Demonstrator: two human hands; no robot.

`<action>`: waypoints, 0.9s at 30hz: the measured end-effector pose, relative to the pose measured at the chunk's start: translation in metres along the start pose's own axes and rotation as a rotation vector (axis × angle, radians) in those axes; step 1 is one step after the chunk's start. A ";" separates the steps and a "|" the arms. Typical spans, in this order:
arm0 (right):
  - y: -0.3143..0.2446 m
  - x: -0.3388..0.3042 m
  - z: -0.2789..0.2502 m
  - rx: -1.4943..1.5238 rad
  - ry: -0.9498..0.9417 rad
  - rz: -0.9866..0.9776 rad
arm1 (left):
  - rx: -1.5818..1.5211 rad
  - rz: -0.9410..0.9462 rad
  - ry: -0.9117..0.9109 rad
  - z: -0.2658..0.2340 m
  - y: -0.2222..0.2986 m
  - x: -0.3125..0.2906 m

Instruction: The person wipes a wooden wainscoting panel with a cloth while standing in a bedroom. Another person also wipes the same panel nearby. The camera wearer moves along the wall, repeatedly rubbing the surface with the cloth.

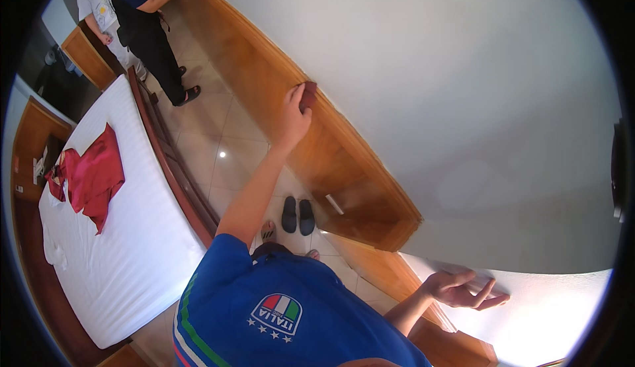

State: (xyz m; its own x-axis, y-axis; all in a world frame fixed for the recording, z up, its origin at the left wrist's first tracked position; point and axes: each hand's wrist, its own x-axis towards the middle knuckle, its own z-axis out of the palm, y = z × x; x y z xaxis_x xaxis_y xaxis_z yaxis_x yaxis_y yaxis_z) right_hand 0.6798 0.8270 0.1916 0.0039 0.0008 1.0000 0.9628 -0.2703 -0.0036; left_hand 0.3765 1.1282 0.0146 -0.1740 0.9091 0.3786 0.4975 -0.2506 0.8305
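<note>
With my left arm stretched forward, my left hand [296, 117] is closed round a small dark red pad [308, 97]. The pad touches the top edge of the brown wooden wall panel [347, 168], where the panel meets the white wall [430, 69]. Its exact kind cannot be made out. Around the panel's corner, on the lower right, my right hand [463, 290] is open, fingers apart and slightly curled, holding nothing. It is close to the white wall; whether it touches cannot be told.
A bed [132, 261] with white sheets and a dark wooden rail stands left, a red cloth [96, 175] on it. Black slippers [297, 215] lie on the tiles by my feet. One person [149, 36] in dark clothes reaches to the panel's far end; another person [106, 13] stands beside.
</note>
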 end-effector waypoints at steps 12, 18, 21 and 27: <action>-0.004 0.005 0.000 -0.012 0.008 -0.011 | 0.113 -0.070 0.035 -0.015 -0.023 0.052; -0.005 0.006 0.000 0.005 0.014 -0.017 | 0.142 -0.009 -0.002 -0.007 -0.017 0.022; -0.006 0.007 0.001 0.032 0.026 -0.013 | 0.076 0.026 -0.033 -0.001 -0.014 0.003; -0.002 0.006 -0.007 0.056 -0.063 -0.017 | -0.066 -0.056 -0.221 -0.008 0.008 -0.027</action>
State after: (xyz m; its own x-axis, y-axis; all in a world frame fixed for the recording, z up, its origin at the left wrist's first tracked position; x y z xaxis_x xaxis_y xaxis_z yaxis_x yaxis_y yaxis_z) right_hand 0.6765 0.8211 0.1975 0.0025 0.0662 0.9978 0.9764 -0.2155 0.0118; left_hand 0.3788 1.0992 0.0143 -0.0055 0.9710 0.2389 0.4341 -0.2129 0.8754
